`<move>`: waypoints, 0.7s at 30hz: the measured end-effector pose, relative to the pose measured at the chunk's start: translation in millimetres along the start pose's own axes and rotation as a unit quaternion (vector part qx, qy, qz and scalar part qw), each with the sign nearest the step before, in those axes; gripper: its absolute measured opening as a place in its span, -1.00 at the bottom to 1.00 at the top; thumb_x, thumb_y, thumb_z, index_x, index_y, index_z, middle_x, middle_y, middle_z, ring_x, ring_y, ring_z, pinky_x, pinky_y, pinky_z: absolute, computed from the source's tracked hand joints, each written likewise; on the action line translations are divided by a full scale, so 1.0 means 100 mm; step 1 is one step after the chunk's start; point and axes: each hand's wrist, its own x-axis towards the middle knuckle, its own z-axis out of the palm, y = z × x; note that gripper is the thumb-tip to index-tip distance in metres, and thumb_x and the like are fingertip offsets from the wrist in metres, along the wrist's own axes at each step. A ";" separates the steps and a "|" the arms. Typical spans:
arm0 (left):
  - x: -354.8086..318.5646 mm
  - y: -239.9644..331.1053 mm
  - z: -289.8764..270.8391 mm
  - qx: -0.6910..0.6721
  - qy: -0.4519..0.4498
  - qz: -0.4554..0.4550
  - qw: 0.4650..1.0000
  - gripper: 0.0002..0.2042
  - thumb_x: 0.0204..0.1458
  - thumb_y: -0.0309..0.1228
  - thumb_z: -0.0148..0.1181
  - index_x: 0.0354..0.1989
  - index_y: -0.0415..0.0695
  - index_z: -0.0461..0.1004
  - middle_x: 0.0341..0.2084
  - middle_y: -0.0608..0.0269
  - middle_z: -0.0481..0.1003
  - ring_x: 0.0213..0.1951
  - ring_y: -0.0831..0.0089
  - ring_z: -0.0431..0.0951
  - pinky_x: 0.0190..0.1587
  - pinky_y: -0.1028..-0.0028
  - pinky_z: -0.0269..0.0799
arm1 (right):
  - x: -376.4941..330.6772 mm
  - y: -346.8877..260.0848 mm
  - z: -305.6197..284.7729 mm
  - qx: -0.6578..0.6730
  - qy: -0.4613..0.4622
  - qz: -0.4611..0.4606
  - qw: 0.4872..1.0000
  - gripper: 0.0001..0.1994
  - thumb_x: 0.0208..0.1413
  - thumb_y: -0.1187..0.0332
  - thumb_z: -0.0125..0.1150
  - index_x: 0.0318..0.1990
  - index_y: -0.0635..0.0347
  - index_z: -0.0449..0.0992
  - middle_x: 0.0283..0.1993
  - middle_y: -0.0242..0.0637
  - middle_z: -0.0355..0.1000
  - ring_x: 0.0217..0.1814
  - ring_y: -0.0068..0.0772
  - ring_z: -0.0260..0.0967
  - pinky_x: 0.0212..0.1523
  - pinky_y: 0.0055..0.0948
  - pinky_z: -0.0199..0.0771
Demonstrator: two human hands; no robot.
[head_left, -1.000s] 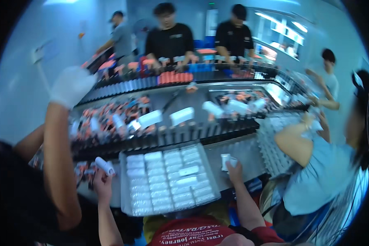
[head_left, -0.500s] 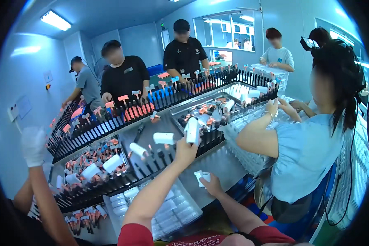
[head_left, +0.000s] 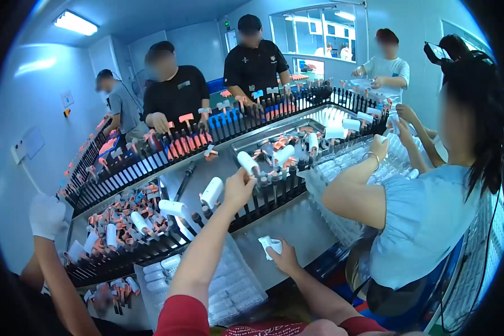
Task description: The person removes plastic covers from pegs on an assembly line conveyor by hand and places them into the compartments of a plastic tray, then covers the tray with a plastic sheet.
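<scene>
Left hand [head_left: 239, 189], extended toward a row of black upright posts [head_left: 275, 191]: thumb and fingers closed on the lower end of a smooth white cylindrical shell [head_left: 248, 163], tilted; any contact with the posts not discernible. Right hand [head_left: 285, 259], lower, over the grey metal bench top [head_left: 299, 224]: fingers curled around small white pieces [head_left: 270, 246], number unclear. Beneath the left forearm: a clear plastic tray [head_left: 235, 260] of white rounded items [head_left: 155, 276], partly hidden.
</scene>
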 end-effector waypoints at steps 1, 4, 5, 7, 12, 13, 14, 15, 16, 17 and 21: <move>-0.06 0.06 -0.07 -0.009 -0.015 -0.014 1.000 -0.72 -0.08 -0.32 0.23 -0.27 -0.25 0.45 -0.44 -0.03 0.57 -0.32 0.08 0.60 -0.25 0.23 0.47 | 0.00 0.03 -0.04 -0.002 0.012 -0.013 1.000 -0.54 -0.03 0.22 0.30 -0.04 0.37 0.41 -0.31 -0.11 0.53 -0.28 -0.34 0.51 -0.24 -0.35 0.48; -0.19 -0.12 -0.41 -0.068 -0.010 -0.041 0.997 -0.71 -0.08 -0.34 0.24 -0.24 -0.26 0.44 -0.44 -0.04 0.57 -0.31 0.08 0.61 -0.21 0.24 0.48 | 0.01 0.03 0.03 -0.002 -0.003 -0.005 1.000 -0.54 -0.02 0.19 0.29 -0.05 0.36 0.42 -0.27 -0.03 0.52 -0.23 -0.18 0.53 -0.20 -0.31 0.48; -0.23 -0.19 -0.47 -0.051 -0.003 -0.046 0.998 -0.72 -0.08 -0.35 0.24 -0.24 -0.25 0.44 -0.45 -0.04 0.57 -0.32 0.08 0.61 -0.22 0.23 0.47 | 0.02 0.04 0.05 -0.002 -0.006 -0.004 1.000 -0.54 -0.02 0.19 0.29 -0.05 0.36 0.42 -0.27 -0.03 0.52 -0.23 -0.18 0.53 -0.20 -0.31 0.48; -0.30 -0.30 -0.56 -0.035 0.005 -0.053 0.998 -0.73 -0.07 -0.35 0.24 -0.25 -0.24 0.44 -0.46 -0.04 0.57 -0.34 0.07 0.60 -0.23 0.22 0.47 | 0.03 0.05 0.11 -0.018 0.000 -0.004 1.000 -0.53 -0.02 0.18 0.30 -0.05 0.35 0.42 -0.27 -0.03 0.52 -0.23 -0.18 0.53 -0.20 -0.31 0.47; -0.59 -0.30 -0.90 0.080 -0.013 0.018 0.997 -0.73 -0.04 -0.31 0.23 -0.31 -0.29 0.44 -0.50 -0.07 0.55 -0.39 -0.02 0.57 -0.32 0.15 0.45 | 0.00 0.01 0.07 -0.025 0.004 -0.001 1.000 -0.57 -0.01 0.22 0.29 -0.05 0.33 0.43 -0.29 -0.09 0.52 -0.27 -0.29 0.51 -0.23 -0.34 0.48; -0.60 -0.44 -0.95 0.093 0.035 -0.019 0.995 -0.71 -0.06 -0.29 0.24 -0.32 -0.30 0.45 -0.49 -0.07 0.55 -0.40 0.00 0.58 -0.32 0.15 0.45 | -0.02 -0.01 0.08 -0.031 0.002 0.012 0.999 -0.59 -0.01 0.26 0.29 -0.05 0.32 0.43 -0.30 -0.14 0.53 -0.30 -0.39 0.50 -0.26 -0.37 0.48; -0.56 -0.50 -1.02 0.080 0.063 -0.051 0.994 -0.71 -0.06 -0.28 0.24 -0.33 -0.29 0.47 -0.49 -0.04 0.56 -0.39 0.03 0.58 -0.32 0.19 0.45 | -0.03 -0.01 0.09 -0.035 0.002 0.011 0.999 -0.59 -0.01 0.26 0.29 -0.05 0.32 0.43 -0.30 -0.14 0.53 -0.30 -0.39 0.50 -0.26 -0.37 0.48; -0.62 -0.55 -1.08 0.031 0.059 -0.074 0.995 -0.72 -0.07 -0.28 0.25 -0.34 -0.28 0.47 -0.49 -0.03 0.56 -0.38 0.04 0.58 -0.32 0.22 0.45 | -0.05 0.00 0.10 -0.026 0.009 -0.006 1.000 -0.60 0.00 0.26 0.29 -0.06 0.33 0.43 -0.31 -0.15 0.53 -0.31 -0.41 0.49 -0.27 -0.38 0.47; -0.71 -0.59 -1.14 -0.017 0.055 -0.098 0.994 -0.72 -0.08 -0.28 0.25 -0.34 -0.27 0.48 -0.49 -0.02 0.56 -0.38 0.05 0.58 -0.31 0.25 0.45 | -0.06 0.00 0.11 -0.017 0.015 -0.021 1.000 -0.60 0.00 0.26 0.29 -0.06 0.33 0.44 -0.32 -0.16 0.52 -0.32 -0.43 0.48 -0.28 -0.39 0.47; -0.78 -0.57 -1.18 0.015 0.068 -0.055 0.996 -0.74 -0.09 -0.30 0.26 -0.34 -0.26 0.49 -0.48 0.02 0.57 -0.35 0.09 0.58 -0.28 0.27 0.44 | -0.06 0.02 0.11 -0.020 0.016 -0.020 0.999 -0.60 0.00 0.26 0.29 -0.06 0.33 0.44 -0.32 -0.16 0.52 -0.32 -0.43 0.48 -0.28 -0.39 0.47; -1.01 -0.66 -1.40 0.115 -0.003 -0.035 0.993 -0.78 -0.11 -0.31 0.26 -0.35 -0.18 0.52 -0.50 0.07 0.57 -0.36 0.11 0.56 -0.21 0.18 0.40 | -0.07 0.05 0.15 -0.032 0.018 -0.031 0.999 -0.62 0.01 0.26 0.28 -0.09 0.34 0.46 -0.32 -0.11 0.52 -0.29 -0.33 0.50 -0.24 -0.34 0.47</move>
